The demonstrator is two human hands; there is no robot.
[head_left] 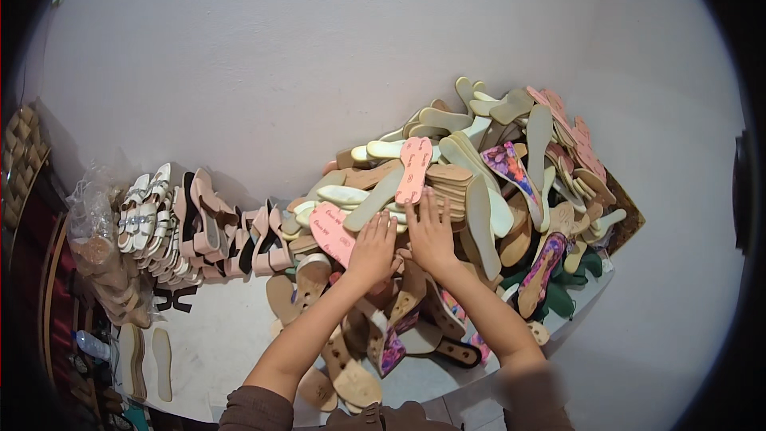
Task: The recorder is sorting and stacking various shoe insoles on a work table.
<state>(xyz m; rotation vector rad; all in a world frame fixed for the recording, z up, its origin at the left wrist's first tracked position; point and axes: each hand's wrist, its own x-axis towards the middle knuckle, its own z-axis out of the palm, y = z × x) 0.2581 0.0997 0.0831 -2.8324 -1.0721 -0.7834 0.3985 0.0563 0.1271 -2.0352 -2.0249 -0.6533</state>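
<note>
A large heap of shoe insoles and sole pieces in cream, tan, pink and floral print spreads before me. My left hand (pixel 373 246) rests on the heap with its fingers stretched out, beside a pink printed insole (pixel 333 231). Close to its right, my right hand (pixel 431 233) lies with fingers extended at the lower end of another pink printed insole (pixel 414 169). A stack of tan insoles (pixel 448 182) lies just beyond the right hand. What lies under both palms is hidden.
White sandals (pixel 144 215) and pink heeled sandals (pixel 209 211) stand in rows at the left on the white table (pixel 215 327). A clear plastic bag (pixel 104 239) stands beside them. Loose insoles (pixel 162 363) lie near the front left edge. Walls border the heap behind and right.
</note>
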